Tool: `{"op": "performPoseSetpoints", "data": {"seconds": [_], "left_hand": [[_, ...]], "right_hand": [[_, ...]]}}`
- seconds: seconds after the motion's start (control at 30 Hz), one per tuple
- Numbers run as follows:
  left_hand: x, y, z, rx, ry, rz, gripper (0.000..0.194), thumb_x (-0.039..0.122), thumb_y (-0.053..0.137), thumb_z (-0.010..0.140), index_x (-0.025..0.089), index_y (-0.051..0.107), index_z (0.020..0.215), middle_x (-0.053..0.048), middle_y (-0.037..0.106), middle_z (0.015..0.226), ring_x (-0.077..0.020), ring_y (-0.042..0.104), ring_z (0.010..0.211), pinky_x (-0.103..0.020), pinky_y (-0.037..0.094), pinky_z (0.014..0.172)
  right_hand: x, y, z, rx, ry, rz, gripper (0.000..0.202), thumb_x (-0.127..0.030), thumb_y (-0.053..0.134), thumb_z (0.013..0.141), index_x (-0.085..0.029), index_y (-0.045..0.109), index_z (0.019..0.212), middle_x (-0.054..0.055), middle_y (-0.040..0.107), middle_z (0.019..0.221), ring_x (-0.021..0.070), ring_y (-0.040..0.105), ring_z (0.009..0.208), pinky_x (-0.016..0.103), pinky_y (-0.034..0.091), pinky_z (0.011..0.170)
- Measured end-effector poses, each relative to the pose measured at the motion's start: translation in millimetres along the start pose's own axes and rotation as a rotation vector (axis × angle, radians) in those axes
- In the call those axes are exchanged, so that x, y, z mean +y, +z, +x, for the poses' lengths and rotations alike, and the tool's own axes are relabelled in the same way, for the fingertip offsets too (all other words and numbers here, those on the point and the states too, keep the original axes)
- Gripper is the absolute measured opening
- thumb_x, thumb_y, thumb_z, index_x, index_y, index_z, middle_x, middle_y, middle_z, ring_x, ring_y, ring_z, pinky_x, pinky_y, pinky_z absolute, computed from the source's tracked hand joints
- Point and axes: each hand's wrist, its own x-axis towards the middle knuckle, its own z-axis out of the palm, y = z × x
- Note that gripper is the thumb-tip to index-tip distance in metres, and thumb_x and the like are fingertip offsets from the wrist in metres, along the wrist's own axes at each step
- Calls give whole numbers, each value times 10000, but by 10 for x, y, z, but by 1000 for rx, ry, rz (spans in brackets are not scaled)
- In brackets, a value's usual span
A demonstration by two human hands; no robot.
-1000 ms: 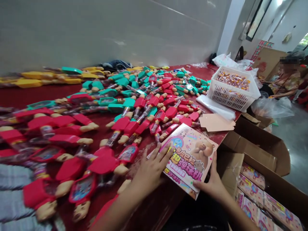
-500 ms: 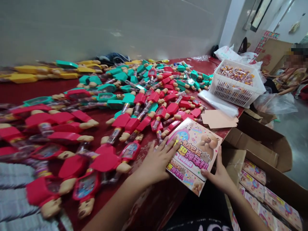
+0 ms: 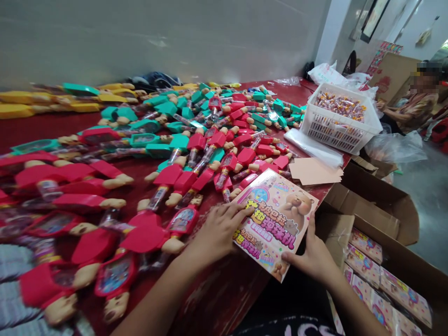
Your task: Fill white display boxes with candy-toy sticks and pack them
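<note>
A pink printed cardboard box (image 3: 276,219) with a cartoon bear and large Chinese lettering leans over the front edge of the red table. My left hand (image 3: 220,228) grips its left edge, fingertips lying on the front and the thumb hidden. On the opposite edge, my right hand (image 3: 313,252) holds it with the thumb across the lower right front; the other fingers are mostly behind. Beside my left hand lies a red toy (image 3: 182,219) with a clear window and a bear-head end, one of many red and green toys spread over the table.
A white plastic basket (image 3: 341,133) of small wrapped sweets stands at the back right. Near it lie clear plastic bags (image 3: 315,147) and tan cards (image 3: 315,171). At lower right, an open carton (image 3: 395,256) contains several pink boxes. A person (image 3: 413,102) sits beyond.
The view has shifted slightly, so the scene appears a little further left. Both hands keep hold of the box, and its pose is nearly the same.
</note>
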Motion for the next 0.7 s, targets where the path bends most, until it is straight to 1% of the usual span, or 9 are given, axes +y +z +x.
{"op": "performPoseSetpoints", "data": {"seconds": [0.03, 0.1, 0.13, 0.2, 0.27, 0.33, 0.43, 0.53, 0.7], "left_hand": [[-25, 0, -17, 6, 4, -30, 727, 336, 776, 638, 228, 529, 1313, -121, 523, 1323, -340, 443, 1244, -500, 340, 1063], [-89, 0, -50, 40, 43, -154, 936, 547, 822, 565, 221, 463, 1366, -145, 435, 1399, -368, 380, 1301, -523, 311, 1091], [-123, 3, -59, 81, 64, -244, 1079, 685, 786, 526, 208, 395, 1411, -164, 363, 1452, -377, 327, 1343, -525, 291, 1111], [-179, 16, -44, 203, 55, -441, 1248, 908, 558, 528, 157, 249, 1475, -202, 234, 1517, -376, 243, 1399, -506, 271, 1134], [-196, 40, 20, 312, -63, -609, 1204, 952, 294, 634, 110, 191, 1489, -219, 234, 1520, -357, 260, 1403, -479, 285, 1133], [-161, 62, 115, 324, -227, -686, 1084, 881, 176, 752, 86, 192, 1488, -217, 363, 1462, -342, 365, 1353, -477, 332, 1101], [-37, 68, 241, 277, -417, -552, 894, 725, 210, 855, 78, 263, 1470, -198, 518, 1340, -364, 484, 1248, -527, 403, 1015], [88, 43, 292, 288, -494, -344, 732, 564, 187, 895, 93, 402, 1412, -189, 518, 1325, -383, 509, 1205, -539, 427, 966], [128, 39, 295, 264, -493, -241, 695, 519, 188, 891, 104, 491, 1359, -183, 543, 1242, -387, 537, 1144, -537, 446, 932]], "right_hand": [[32, -3, -1, 5, -16, 2, 1299, -506, 760, 647, -164, -159, 1498, 186, 521, 1363, 367, 572, 1175, 520, 450, 972], [111, -19, 25, 78, -68, 1, 1189, -562, 722, 671, -180, -22, 1515, 179, 487, 1384, 355, 535, 1214, 515, 440, 993], [150, -38, 60, 154, -96, -9, 1086, -598, 685, 695, -182, 95, 1507, 175, 483, 1374, 347, 513, 1229, 511, 432, 1005], [205, -107, 183, 363, -143, -44, 886, -673, 580, 746, -161, 323, 1422, 178, 500, 1296, 336, 492, 1219, 508, 414, 1024], [207, -219, 369, 556, -175, -88, 852, -732, 474, 777, -108, 415, 1354, 195, 506, 1223, 339, 479, 1201, 509, 386, 1044], [141, -349, 582, 643, -191, -138, 888, -745, 403, 804, -51, 406, 1359, 224, 495, 1241, 351, 455, 1219, 508, 354, 1061], [-62, -478, 841, 530, -170, -258, 727, -628, 356, 898, -61, 437, 1346, 217, 527, 1283, 338, 471, 1222, 473, 360, 1038], [-298, -441, 939, 318, -119, -419, 554, -548, 377, 938, -120, 535, 1253, 171, 619, 1188, 315, 561, 1111, 418, 412, 936], [-553, -226, 855, 334, -17, -637, 668, -617, 463, 884, -72, 516, 1266, 198, 617, 1135, 366, 557, 1075, 449, 405, 880]]}}
